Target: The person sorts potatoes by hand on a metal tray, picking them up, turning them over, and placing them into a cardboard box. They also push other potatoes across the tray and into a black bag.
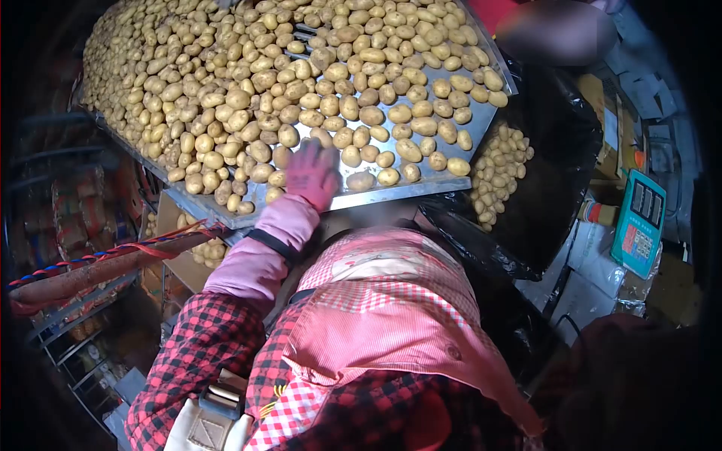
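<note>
Head view. A sloping metal sorting tray (421, 188) filled the upper half of the frame and carried a dense layer of potatoes (226, 98), thickest at the upper left and thinning toward the lower right edge, where bare metal showed. Slots in the tray (304, 31) were visible near the top centre.

A hand in a pink-red glove (312, 174) lay flat on the tray near its lower edge, among the nearest potatoes. The fingers (316, 154) were spread open and extended, pressed against the tray surface and touching the potatoes just beside them; nothing was gripped. Motion blur softened the glove's outline. Its arm wore a pink sleeve cover (259, 252) over a red-and-black checked jacket (199, 353). Whether this was the left or the right hand could not be told from the picture, and no second hand was in view.

To the right of the tray, a black bag (556, 150) hung open beneath the tray's corner and held a heap of potatoes (498, 177). Further right stood a teal weighing scale display (639, 222). At the left, below the tray, a cardboard box (180, 263) held more potatoes, and a brown pole with blue and red cord (98, 267) crossed in front of it.
</note>
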A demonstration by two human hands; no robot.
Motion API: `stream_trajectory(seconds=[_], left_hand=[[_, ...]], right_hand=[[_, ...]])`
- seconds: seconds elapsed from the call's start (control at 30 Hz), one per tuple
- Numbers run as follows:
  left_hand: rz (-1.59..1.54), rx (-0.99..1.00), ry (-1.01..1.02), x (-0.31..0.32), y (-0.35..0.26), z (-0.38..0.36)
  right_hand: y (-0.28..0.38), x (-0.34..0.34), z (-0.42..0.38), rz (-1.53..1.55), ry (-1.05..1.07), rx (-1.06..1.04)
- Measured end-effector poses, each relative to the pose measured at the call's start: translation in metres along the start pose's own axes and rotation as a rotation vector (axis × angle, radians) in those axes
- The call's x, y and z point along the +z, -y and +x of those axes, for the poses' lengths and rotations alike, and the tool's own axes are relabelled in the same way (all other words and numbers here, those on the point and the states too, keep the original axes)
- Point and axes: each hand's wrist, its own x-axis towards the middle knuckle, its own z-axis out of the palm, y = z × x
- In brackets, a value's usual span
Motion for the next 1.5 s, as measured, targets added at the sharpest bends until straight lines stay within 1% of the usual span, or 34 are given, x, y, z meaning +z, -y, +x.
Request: stream_trajectory(seconds=[0.1, 0.13, 0.23, 0.27, 0.3, 0.37, 0.43, 0.47, 0.5, 0.57, 0.63, 0.67, 0.7, 0.77, 0.83, 0.87, 0.97, 1.0, 1.07, 1.1, 1.13, 1.23, 1.27, 1.37, 1.4, 1.43, 1.47, 1.5], left_hand=[[-0.187, 0.206, 0.179, -0.003, -0.015, -0.014], [-0.324, 0.274, 0.139, -0.009, -0.020, -0.015], [-0.406, 0.404, 0.048, -0.019, -0.016, -0.019], [-0.265, 0.323, 0.031, -0.018, -0.005, -0.025], [-0.216, 0.166, 0.084, -0.033, 0.000, -0.018], [-0.273, -0.060, -0.053, -0.026, 0.030, -0.021], [-0.072, -0.130, -0.021, -0.031, 0.025, -0.032], [0.026, -0.161, 0.000, -0.034, 0.019, -0.039], [-0.042, -0.083, 0.061, -0.037, 0.010, -0.040], [-0.182, 0.081, 0.187, -0.039, -0.014, -0.041], [-0.418, 0.079, 0.178, -0.035, -0.031, -0.042], [-0.528, 0.075, 0.176, -0.035, -0.035, -0.044], [-0.570, 0.029, 0.146, -0.036, -0.036, -0.046], [-0.649, -0.062, 0.079, -0.041, -0.036, -0.046], [-0.640, -0.101, 0.042, -0.051, -0.032, -0.049], [-0.652, -0.124, 0.029, -0.054, -0.029, -0.052], [-0.653, -0.215, -0.017, -0.058, -0.022, -0.070], [-0.656, -0.251, -0.024, -0.060, -0.021, -0.077], [-0.643, -0.327, -0.039, -0.061, -0.022, -0.089], [-0.632, -0.317, -0.065, -0.063, -0.022, -0.091], [-0.623, -0.308, -0.087, -0.066, -0.023, -0.093], [-0.621, -0.317, -0.097, -0.069, -0.025, -0.095], [-0.623, -0.322, -0.095, -0.070, -0.025, -0.094], [-0.734, -0.358, -0.075, -0.074, -0.027, -0.089], [-0.725, -0.331, -0.079, -0.075, -0.025, -0.088], [-0.730, -0.288, -0.087, -0.075, -0.024, -0.087], [-0.778, -0.347, -0.068, -0.076, -0.028, -0.085], [-0.853, -0.468, -0.035, -0.074, -0.032, -0.083]], right_hand=[[-0.011, 0.001, 0.001, 0.021, -0.007, -0.012], [-0.014, 0.001, 0.001, 0.036, -0.011, -0.013], [-0.031, 0.004, 0.000, 0.089, -0.029, -0.002], [-0.040, 0.007, -0.002, 0.113, -0.037, 0.021], [-0.049, 0.012, -0.005, 0.132, -0.045, 0.057], [-0.082, 0.032, -0.012, 0.188, -0.076, 0.176], [-0.125, 0.073, -0.021, 0.232, -0.086, 0.310], [-0.152, 0.105, -0.029, 0.258, -0.078, 0.382], [-0.177, 0.141, -0.040, 0.259, -0.095, 0.358], [-0.206, 0.197, -0.041, 0.186, 0.098, 0.520], [-0.207, 0.240, -0.024, 0.222, -0.103, 0.468], [-0.201, 0.254, -0.002, 0.209, -0.076, 0.446], [-0.194, 0.267, 0.024, 0.200, -0.049, 0.422], [-0.194, 0.294, 0.074, -0.152, -0.009, 0.070], [-0.184, 0.314, 0.111, -0.209, 0.215, 0.123], [-0.186, 0.327, 0.122, -0.243, 0.203, 0.120], [-0.185, 0.319, 0.144, -0.200, 0.256, 0.129], [-0.183, 0.318, 0.143, -0.229, 0.230, 0.110], [-0.193, 0.320, 0.143, -0.233, 0.270, 0.146], [-0.191, 0.314, 0.148, -0.240, 0.292, 0.164], [-0.188, 0.310, 0.155, -0.251, 0.384, 0.262], [-0.171, 0.316, 0.166, -0.334, 0.445, 0.295], [-0.172, 0.320, 0.168, -0.351, 0.437, 0.283], [-0.188, 0.341, 0.162, -0.312, 0.321, 0.261], [-0.190, 0.333, 0.167, -0.227, 0.355, 0.315], [-0.209, 0.361, 0.158, -0.251, 0.226, 0.251], [-0.224, 0.385, 0.151, -0.262, 0.117, 0.218], [-0.204, 0.356, 0.161, -0.246, 0.231, 0.289]])
